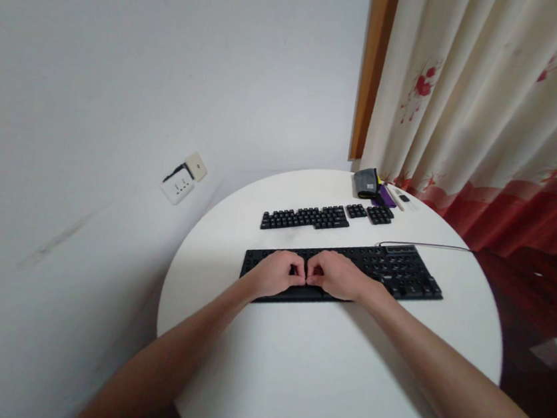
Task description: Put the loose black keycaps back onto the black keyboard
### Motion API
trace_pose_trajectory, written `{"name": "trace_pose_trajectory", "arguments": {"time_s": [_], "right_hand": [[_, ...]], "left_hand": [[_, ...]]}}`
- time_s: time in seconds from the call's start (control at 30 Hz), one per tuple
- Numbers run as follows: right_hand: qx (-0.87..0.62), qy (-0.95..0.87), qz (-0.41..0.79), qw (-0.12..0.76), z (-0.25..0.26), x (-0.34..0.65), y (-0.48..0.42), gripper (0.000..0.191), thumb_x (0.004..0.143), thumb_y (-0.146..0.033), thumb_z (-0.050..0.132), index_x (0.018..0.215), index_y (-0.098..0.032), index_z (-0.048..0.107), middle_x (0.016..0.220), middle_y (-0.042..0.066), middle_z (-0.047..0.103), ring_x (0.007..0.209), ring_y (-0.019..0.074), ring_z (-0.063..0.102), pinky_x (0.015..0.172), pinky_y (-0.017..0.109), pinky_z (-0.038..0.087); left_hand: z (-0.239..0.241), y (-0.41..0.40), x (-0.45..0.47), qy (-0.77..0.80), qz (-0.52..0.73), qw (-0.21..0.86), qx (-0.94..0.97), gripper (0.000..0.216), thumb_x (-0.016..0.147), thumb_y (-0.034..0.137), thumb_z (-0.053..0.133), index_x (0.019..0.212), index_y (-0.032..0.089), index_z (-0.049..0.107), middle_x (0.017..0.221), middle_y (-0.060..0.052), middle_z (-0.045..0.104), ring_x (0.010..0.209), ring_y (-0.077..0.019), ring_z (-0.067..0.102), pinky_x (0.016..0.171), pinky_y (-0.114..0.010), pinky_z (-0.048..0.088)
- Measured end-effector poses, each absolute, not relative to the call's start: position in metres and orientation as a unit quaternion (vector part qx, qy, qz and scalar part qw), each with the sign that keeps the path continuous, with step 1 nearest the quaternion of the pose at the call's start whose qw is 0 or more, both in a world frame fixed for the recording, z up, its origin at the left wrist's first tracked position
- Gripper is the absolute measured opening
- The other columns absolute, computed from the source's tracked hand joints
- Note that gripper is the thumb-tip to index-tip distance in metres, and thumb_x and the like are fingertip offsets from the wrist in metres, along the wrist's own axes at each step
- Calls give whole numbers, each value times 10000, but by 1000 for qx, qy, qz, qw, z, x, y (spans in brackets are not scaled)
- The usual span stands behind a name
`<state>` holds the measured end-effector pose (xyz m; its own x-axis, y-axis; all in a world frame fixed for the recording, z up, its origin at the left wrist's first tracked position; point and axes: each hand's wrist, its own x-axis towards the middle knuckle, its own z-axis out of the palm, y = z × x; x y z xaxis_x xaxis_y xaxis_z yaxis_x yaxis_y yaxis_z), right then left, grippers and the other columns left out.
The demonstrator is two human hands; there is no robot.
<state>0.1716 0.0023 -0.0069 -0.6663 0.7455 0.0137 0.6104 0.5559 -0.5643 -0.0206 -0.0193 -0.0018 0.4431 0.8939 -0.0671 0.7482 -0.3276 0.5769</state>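
Observation:
A black keyboard [405,272] lies across the middle of the white round table, with many of its key positions showing bare. My left hand [277,273] and my right hand [335,274] meet over its middle-left part, fingertips nearly touching. The fingers of both are curled into a pinch close to the keyboard's surface. Whatever is between them is too small or hidden to make out. Behind the keyboard, loose black keycaps stand in rows: a long block [306,218], a small block [356,210] and another block [380,215] at the right.
At the table's [290,371] back right lie a grey cloth [365,183], a purple item [385,196] and a white item [399,196]. A cable [425,244] runs right from the keyboard over the edge. A wall with a socket [178,185] borders the left; a curtain [469,123] hangs behind.

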Motion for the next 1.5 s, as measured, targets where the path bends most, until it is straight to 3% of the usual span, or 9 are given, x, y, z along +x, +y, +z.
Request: {"name": "trace_pose_trajectory", "arguments": {"time_s": [0.4,0.73,0.9,1.5], "right_hand": [[-400,-872,256,116,-9,172,1,54,779,-201,661,743,-219,698,763,14,696,733,161,600,624,240,349],[-361,-871,289,165,-12,178,7,114,841,-204,609,770,-177,694,742,25,682,676,138,577,618,230,353],[-367,-881,263,139,-11,177,4,48,792,-189,665,763,-196,702,771,23,697,714,154,595,645,239,355],[-372,-884,251,130,-11,177,4,51,808,-214,656,770,-199,686,782,20,702,717,151,605,646,239,358]], "left_hand": [[2,-21,-20,515,133,290,796,78,758,226,656,725,169,698,697,3,632,636,-133,541,599,-233,371],[2,-19,-23,514,129,316,787,133,783,252,606,769,158,699,648,6,627,582,-117,499,561,-230,364],[3,-20,-23,514,133,318,786,92,750,233,643,756,162,700,666,4,649,594,-119,514,564,-225,371],[3,-20,-22,514,131,308,790,87,759,237,643,748,165,690,661,7,639,592,-119,521,579,-226,371]]}}
